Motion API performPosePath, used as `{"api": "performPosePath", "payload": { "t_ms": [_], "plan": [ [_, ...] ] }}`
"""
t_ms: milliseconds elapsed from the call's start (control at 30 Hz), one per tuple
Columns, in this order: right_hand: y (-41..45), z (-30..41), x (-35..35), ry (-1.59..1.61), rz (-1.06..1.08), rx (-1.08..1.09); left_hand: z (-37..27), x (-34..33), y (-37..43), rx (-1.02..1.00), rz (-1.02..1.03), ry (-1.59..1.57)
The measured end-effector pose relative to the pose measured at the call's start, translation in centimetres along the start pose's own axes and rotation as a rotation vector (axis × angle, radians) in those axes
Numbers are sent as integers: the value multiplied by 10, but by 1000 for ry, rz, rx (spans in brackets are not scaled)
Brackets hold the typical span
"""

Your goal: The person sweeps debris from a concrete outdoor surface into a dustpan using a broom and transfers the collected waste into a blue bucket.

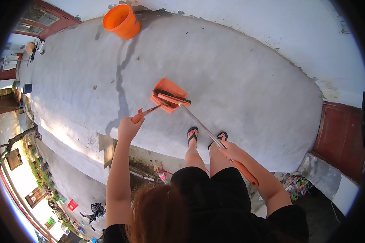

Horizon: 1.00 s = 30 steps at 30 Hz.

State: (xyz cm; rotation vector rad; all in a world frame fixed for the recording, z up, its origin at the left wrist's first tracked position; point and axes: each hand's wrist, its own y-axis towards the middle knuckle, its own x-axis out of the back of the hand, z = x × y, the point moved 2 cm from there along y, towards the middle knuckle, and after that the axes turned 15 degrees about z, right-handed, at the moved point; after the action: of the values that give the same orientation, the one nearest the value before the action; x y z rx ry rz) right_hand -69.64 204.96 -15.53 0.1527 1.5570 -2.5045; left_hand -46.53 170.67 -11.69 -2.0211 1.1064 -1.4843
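Observation:
My left hand (130, 130) grips the orange handle of a long-handled dustpan (172, 86). Its orange pan rests on the concrete floor in front of me, with a toothed edge on the side nearest its handle. In my right hand (233, 150) is the metal pole of a broom (197, 119), held just above its orange grip end. The orange broom head, with dark bristles, lies over the dustpan's opening and hides part of its inside. Whether any dirt lies in the pan, I cannot tell.
An orange bucket (121, 22) stands near the white wall (246, 15), a wet streak (120, 82) running from it along the floor. My feet in black flip-flops (192, 135) are close behind the dustpan. At left the floor drops at a step (70, 136) to a lower yard.

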Motion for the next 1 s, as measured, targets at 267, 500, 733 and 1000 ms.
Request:
{"api": "performPosePath", "payload": {
  "t_ms": [267, 500, 733, 1000],
  "plan": [
    [-93, -32, 36, 493, -218, 45, -25, -23, -40, -30, -48, -87],
    [-111, -108, 164, 890, -450, 125, -104, -44, -3, -14, -114, -96],
    [-105, -223, 343, 1102, -692, 151, -195, -59, 35, 37, -118, -285],
    [-56, -237, 494, 1112, -787, 152, -232, -61, 44, 69, -173, -229]
  ]
}}
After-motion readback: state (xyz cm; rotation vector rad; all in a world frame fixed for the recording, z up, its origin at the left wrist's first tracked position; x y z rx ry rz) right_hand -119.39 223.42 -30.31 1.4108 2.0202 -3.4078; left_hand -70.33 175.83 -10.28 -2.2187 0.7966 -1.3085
